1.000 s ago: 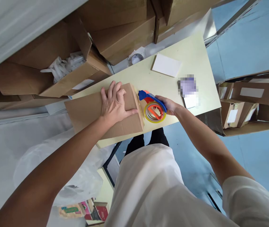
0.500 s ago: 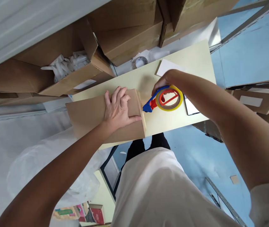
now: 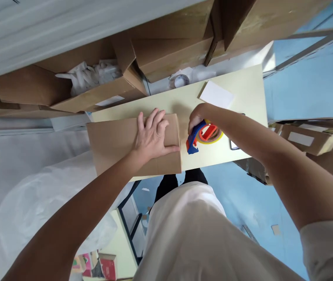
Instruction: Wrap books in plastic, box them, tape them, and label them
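A brown cardboard box [image 3: 113,142] lies on the pale yellow table, its right end near the middle of the view. My left hand [image 3: 153,136] rests flat on top of it with the fingers spread, the thumb along the right edge. Just right of the box, my right hand [image 3: 197,117] is closed round a tape dispenser [image 3: 194,136], blue and orange-red with a yellow-edged roll. The dispenser's blue head points down toward the near table edge, apart from the box. My wrist and forearm hide part of the roll.
The table [image 3: 242,89] carries a white card [image 3: 216,95] and a partly hidden phone-like object [image 3: 234,146]. Behind it stand a tape roll [image 3: 181,80] and an open carton [image 3: 87,102] with white gloves. More boxes [image 3: 303,138] sit at the right; a clear plastic bag [image 3: 46,195] lies left.
The tape dispenser has moved away from the box's right end and turned, its head now pointing downward. My left hand stays on the box. The camera view has shifted slightly.
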The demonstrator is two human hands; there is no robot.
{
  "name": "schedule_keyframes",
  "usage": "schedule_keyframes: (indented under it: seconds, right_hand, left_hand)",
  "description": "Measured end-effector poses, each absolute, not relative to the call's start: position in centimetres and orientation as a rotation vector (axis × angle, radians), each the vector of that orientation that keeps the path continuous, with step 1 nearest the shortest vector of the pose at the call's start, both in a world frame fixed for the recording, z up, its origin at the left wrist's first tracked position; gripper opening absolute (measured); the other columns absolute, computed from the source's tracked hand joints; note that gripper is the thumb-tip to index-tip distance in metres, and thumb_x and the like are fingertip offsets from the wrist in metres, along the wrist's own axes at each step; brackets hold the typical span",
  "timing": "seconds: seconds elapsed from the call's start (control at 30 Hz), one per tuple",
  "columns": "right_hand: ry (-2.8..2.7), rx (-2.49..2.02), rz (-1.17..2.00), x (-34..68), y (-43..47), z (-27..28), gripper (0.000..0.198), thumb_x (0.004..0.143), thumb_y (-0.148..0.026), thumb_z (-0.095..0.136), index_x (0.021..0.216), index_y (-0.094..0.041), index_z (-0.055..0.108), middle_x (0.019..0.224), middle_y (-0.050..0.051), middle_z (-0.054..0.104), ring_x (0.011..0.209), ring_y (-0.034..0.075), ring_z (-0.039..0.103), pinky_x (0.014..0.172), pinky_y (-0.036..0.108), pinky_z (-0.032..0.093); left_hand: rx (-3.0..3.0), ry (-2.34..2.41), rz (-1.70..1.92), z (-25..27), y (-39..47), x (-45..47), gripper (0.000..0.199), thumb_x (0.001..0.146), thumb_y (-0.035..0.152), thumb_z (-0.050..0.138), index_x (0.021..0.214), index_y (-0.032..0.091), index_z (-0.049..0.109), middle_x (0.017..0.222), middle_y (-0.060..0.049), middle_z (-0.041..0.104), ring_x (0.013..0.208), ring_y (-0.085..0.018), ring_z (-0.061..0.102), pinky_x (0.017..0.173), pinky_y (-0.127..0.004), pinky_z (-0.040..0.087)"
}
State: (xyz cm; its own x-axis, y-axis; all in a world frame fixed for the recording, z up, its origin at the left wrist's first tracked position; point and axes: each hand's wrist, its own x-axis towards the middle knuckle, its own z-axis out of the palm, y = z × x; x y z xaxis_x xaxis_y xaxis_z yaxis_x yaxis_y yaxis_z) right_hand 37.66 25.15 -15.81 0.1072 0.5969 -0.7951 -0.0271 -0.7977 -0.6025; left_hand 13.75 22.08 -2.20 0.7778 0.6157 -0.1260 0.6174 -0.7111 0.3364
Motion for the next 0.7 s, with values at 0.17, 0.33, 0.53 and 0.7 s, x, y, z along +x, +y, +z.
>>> schedule_keyframes:
  seconds: [0.17, 0.33, 0.53, 0.7]
  right_hand:
    - [-1.120, -2.306, 1.812, 41.8, 18.5, -8.0, 0.030, 0.055, -0.027, 0.086, 0.047, -0.021, 0.057, 0.052, 0.005, 0.057, 0.081, 0.029, 0.065, 0.080, 0.041, 0.053]
    - [-1.119, -2.083, 1.356, 41.1, 10.8, 0.1, 0.017, 0.073, -0.039, 0.071, 0.084, -0.026, 0.070, 0.091, 0.007, 0.071, 0.105, 0.031, 0.062, 0.089, 0.042, 0.051]
    - [-1.247, -2.085, 1.156, 37.0, 5.0, 7.4, 0.028, 0.090, -0.035, 0.057, 0.116, -0.026, 0.059, 0.122, 0.006, 0.058, 0.105, 0.021, 0.059, 0.084, 0.037, 0.053]
    - [-1.372, -2.085, 0.861, 35.1, 6.2, 12.2, 0.027, 0.090, -0.037, 0.057, 0.115, -0.028, 0.060, 0.123, 0.006, 0.059, 0.105, 0.022, 0.058, 0.084, 0.036, 0.053]
  left_hand:
    - [2.641, 0.898, 0.021, -1.3, 21.7, 13.8, 0.068, 0.072, 0.060, 0.063, 0.122, 0.016, 0.049, 0.149, -0.022, 0.033, 0.143, -0.038, 0.019, 0.112, -0.064, 0.008]
    - [2.709, 0.900, -0.062, 0.6, 20.0, 10.3, 0.071, 0.078, 0.058, 0.055, 0.134, 0.015, 0.044, 0.154, -0.021, 0.025, 0.144, -0.037, 0.015, 0.112, -0.064, 0.009]
    - [2.683, 1.104, -0.187, 0.8, 17.6, 2.8, 0.093, 0.066, 0.069, 0.058, 0.140, 0.017, 0.040, 0.155, -0.020, 0.022, 0.143, -0.043, 0.013, 0.108, -0.070, 0.013]
    - [2.667, 1.180, -0.108, 0.5, 16.9, 2.3, 0.094, 0.065, 0.069, 0.059, 0.141, 0.019, 0.039, 0.154, -0.021, 0.024, 0.142, -0.044, 0.015, 0.106, -0.070, 0.018]
